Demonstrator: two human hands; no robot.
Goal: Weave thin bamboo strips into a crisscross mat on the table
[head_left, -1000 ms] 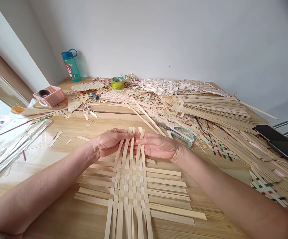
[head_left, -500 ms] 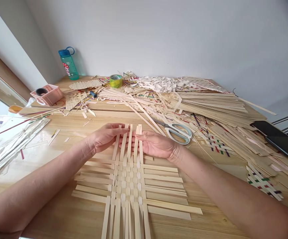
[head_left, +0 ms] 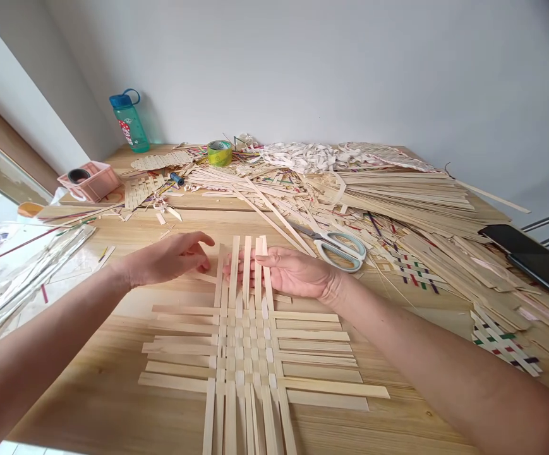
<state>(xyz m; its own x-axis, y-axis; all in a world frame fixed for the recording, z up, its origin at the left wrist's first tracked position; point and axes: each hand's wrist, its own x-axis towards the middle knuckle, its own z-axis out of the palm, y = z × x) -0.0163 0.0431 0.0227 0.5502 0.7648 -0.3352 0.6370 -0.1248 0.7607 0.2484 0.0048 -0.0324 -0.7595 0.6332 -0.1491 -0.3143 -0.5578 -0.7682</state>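
— Nearest?
— Woven mat of bamboo strips (head_left: 246, 341), flat on a wooden table (head_left: 75, 404), at six o'clock.
— Hands?
— Right hand (head_left: 293, 272) open and flat, palm down, fingers (head_left: 241, 268) among the mat's upright strip ends (head_left: 246, 265) at twelve o'clock. Left hand (head_left: 167, 256) open, fingers lightly curled, holding nothing, just beside those ends at nine o'clock.
— Farther off?
— Scissors (head_left: 338, 248) at two o'clock, phone (head_left: 525, 253) at three, heaped strips (head_left: 397, 196) at one, tape roll (head_left: 220, 153) at twelve, water bottle (head_left: 129, 120) at eleven, pink basket (head_left: 87, 181) at ten.
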